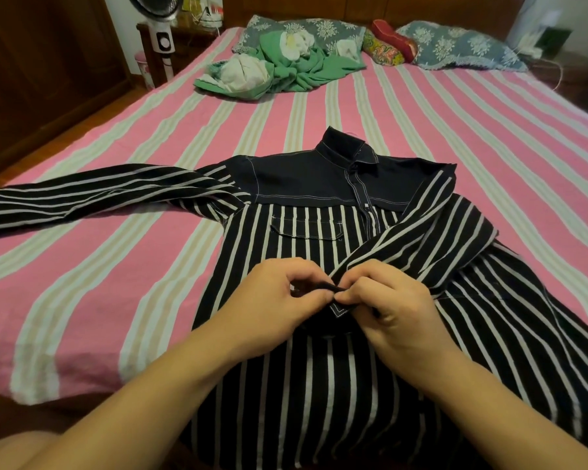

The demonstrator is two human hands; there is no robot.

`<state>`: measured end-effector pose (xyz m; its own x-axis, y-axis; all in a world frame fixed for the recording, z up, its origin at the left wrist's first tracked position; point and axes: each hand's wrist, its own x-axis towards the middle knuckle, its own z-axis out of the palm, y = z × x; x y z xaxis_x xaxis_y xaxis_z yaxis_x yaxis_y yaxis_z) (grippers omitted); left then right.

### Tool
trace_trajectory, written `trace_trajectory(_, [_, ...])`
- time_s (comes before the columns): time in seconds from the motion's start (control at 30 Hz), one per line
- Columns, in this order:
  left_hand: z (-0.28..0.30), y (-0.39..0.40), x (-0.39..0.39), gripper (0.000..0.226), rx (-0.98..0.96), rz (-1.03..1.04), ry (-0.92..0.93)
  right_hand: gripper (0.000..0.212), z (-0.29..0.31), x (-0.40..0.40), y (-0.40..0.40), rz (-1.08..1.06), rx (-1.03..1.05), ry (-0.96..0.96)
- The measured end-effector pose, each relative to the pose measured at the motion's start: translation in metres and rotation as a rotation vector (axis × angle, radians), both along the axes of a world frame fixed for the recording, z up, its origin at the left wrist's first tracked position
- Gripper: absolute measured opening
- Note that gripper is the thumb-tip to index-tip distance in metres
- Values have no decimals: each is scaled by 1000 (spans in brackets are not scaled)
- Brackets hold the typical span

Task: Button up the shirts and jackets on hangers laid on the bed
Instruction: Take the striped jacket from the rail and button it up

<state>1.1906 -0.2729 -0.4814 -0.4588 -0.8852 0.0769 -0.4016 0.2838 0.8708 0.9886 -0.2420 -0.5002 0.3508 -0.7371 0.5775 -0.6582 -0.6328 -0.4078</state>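
A shirt (306,239) lies face up on the bed (116,266), collar toward the head end and hem hanging over the near edge. Its body and sleeves are black with white stripes; the yoke and collar are plain dark with pale stitching. The upper placket is buttoned, and a flap pocket sits on the chest. One sleeve stretches flat toward the bed's left edge; the other folds across the front to the middle.
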Motion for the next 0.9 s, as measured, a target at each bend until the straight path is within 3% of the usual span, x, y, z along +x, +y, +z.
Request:
trace_trajectory(0.13, [-5, 0, 0, 8, 89, 19, 118, 25, 1, 3, 1, -19, 35, -41])
trace_trajectory(0.2, [-9, 5, -3, 12, -65, 68, 109, 31, 2, 4, 1, -92, 114, -124])
trace_trajectory(0.3, [-21, 11, -4, 13, -468, 71, 18, 37, 0, 7, 2, -149, 164, -143])
trace_trajectory(0.47, [-36, 12, -4, 8, -643, 46, 102, 28, -6, 11, 5, -117, 56, -82])
trace_trajectory(0.73, [-41, 18, -4, 9, -642, 65, 140, 7, -14, 13, 6, -173, -22, -128])
trace_trajectory(0.9, [-43, 19, -6, 9, -627, 66, 174, 4, -17, 13, 6, -151, -2, -168])
